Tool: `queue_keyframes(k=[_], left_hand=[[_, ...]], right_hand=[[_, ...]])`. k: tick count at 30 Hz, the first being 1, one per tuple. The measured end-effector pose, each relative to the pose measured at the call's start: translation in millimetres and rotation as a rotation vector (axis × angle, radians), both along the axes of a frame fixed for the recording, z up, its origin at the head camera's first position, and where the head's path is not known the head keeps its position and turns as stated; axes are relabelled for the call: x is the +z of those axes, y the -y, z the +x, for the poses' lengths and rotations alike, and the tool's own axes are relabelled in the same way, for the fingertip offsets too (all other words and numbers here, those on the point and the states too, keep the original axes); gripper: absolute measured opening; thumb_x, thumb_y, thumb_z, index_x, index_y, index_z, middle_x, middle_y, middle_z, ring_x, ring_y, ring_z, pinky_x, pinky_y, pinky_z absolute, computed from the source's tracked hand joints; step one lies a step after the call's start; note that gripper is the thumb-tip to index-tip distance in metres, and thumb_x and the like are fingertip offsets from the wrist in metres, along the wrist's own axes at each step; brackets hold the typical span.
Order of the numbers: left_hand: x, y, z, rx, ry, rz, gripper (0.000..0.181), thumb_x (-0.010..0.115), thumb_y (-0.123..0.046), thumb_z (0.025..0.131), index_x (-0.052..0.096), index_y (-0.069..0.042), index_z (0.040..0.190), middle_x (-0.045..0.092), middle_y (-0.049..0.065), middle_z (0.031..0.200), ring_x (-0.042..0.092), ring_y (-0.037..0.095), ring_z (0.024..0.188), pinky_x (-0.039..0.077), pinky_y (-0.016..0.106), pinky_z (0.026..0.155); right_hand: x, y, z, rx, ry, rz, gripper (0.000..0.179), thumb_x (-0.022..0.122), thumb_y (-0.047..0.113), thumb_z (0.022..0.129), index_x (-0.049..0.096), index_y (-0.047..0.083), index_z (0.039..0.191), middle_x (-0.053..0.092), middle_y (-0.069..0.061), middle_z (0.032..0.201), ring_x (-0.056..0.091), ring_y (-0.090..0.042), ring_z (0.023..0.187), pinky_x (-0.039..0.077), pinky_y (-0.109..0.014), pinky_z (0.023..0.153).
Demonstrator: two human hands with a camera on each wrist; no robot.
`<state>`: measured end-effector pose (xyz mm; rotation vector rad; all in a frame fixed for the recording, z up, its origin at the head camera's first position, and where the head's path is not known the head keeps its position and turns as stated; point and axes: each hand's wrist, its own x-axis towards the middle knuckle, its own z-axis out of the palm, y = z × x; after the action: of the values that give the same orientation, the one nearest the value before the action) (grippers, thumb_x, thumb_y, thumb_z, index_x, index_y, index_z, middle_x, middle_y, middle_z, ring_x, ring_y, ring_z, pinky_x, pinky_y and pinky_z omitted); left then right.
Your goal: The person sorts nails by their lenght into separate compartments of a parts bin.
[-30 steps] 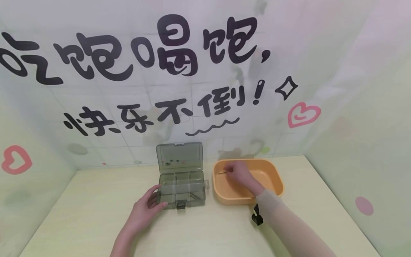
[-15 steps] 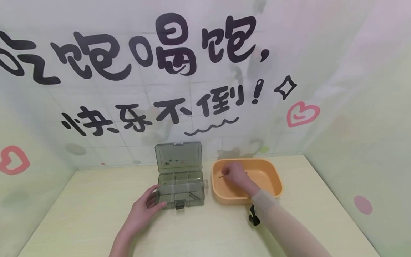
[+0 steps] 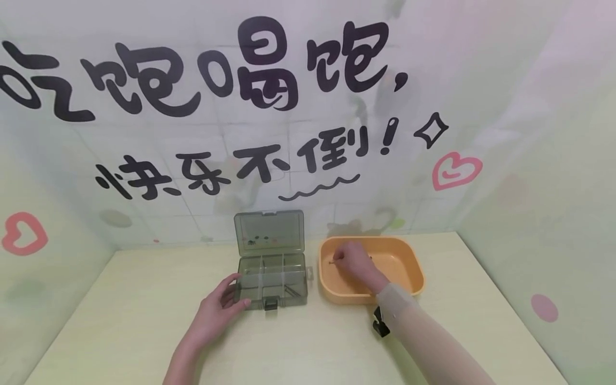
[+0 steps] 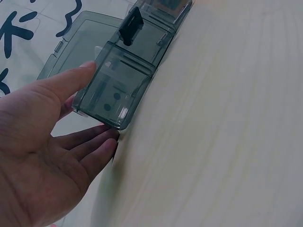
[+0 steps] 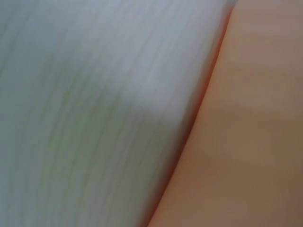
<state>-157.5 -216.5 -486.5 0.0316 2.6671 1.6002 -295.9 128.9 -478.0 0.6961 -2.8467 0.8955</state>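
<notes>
The left hand point(image 3: 214, 315) holds the left end of a smoky, see-through compartment box point(image 3: 271, 279), thumb at its front edge; the left wrist view shows lower fingers that the head view half hides. The box stands open on the table point(image 3: 298, 347), lid point(image 3: 269, 230) raised, slim dark rods point(image 3: 292, 291) lying in its front right compartment. Further right, the right hand point(image 3: 357, 262) pinches a thin piece point(image 3: 332, 262) over an orange tray point(image 3: 370, 300), fingertips hard to make out. The right wrist view gives the tray's blurred outer side.
</notes>
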Motion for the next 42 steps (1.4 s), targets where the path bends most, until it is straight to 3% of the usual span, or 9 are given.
queue_keyframes(k=[9, 17, 21, 26, 35, 42], left_hand=[[-3.4, -2.5, -2.3, 0.0, -0.001, -0.003, 0.071, 0.076, -0.025, 0.096, 0.04, -0.013, 0.156, 0.045, 0.035, 0.148, 0.047, 0.048, 0.136, 0.044, 0.051, 0.112], [-3.1, -2.2, -3.2, -0.007, 0.004, -0.016, 0.072, 0.076, -0.026, 0.096, 0.039, -0.012, 0.156, 0.044, 0.035, 0.149, 0.044, 0.049, 0.138, 0.043, 0.052, 0.113], [-0.9, -2.0, -4.5, 0.0, 0.001, -0.011, 0.071, 0.076, -0.026, 0.096, 0.039, -0.013, 0.156, 0.044, 0.035, 0.149, 0.044, 0.048, 0.138, 0.042, 0.051, 0.113], [-1.0, -1.3, -6.9, -0.002, -0.013, -0.01, 0.072, 0.076, -0.026, 0.096, 0.039, -0.011, 0.155, 0.044, 0.036, 0.149, 0.044, 0.048, 0.138, 0.042, 0.05, 0.113], [-1.8, -0.7, -7.0, -0.004, -0.002, -0.01, 0.072, 0.077, -0.026, 0.095, 0.04, -0.012, 0.155, 0.043, 0.035, 0.15, 0.043, 0.047, 0.14, 0.042, 0.05, 0.114], [-5.2, -0.2, -6.0, 0.003, 0.002, -0.012, 0.073, 0.077, -0.026, 0.095, 0.039, -0.012, 0.156, 0.044, 0.035, 0.15, 0.044, 0.047, 0.139, 0.042, 0.049, 0.113]], right_hand=[[-3.7, -1, -0.2, -0.038, 0.043, 0.02, 0.015, 0.07, -0.008, 0.085, 0.079, 0.003, 0.081, 0.075, -0.007, 0.086, 0.069, -0.023, 0.084, 0.062, -0.039, 0.079], [-4.5, -6, -0.8, -0.023, 0.067, 0.012, 0.013, 0.07, -0.007, 0.087, 0.08, 0.003, 0.085, 0.076, -0.008, 0.088, 0.068, -0.02, 0.082, 0.062, -0.038, 0.078], [-0.4, -6, -3.5, -0.026, 0.095, -0.048, 0.011, 0.07, -0.005, 0.088, 0.079, 0.0, 0.089, 0.076, -0.01, 0.09, 0.069, -0.021, 0.083, 0.063, -0.037, 0.076], [3.8, -6, -5.1, -0.053, 0.175, -0.122, 0.009, 0.071, -0.005, 0.091, 0.079, 0.0, 0.093, 0.076, -0.01, 0.09, 0.067, -0.017, 0.074, 0.06, -0.028, 0.065], [8.0, -13, 2.4, -0.052, 0.239, -0.198, 0.012, 0.071, -0.007, 0.091, 0.079, 0.0, 0.095, 0.075, -0.008, 0.091, 0.062, -0.015, 0.071, 0.057, -0.026, 0.056], [10.2, -17, 12.2, -0.015, 0.224, -0.208, 0.01, 0.072, -0.006, 0.091, 0.079, 0.001, 0.094, 0.075, -0.007, 0.09, 0.065, -0.015, 0.079, 0.06, -0.03, 0.071]])
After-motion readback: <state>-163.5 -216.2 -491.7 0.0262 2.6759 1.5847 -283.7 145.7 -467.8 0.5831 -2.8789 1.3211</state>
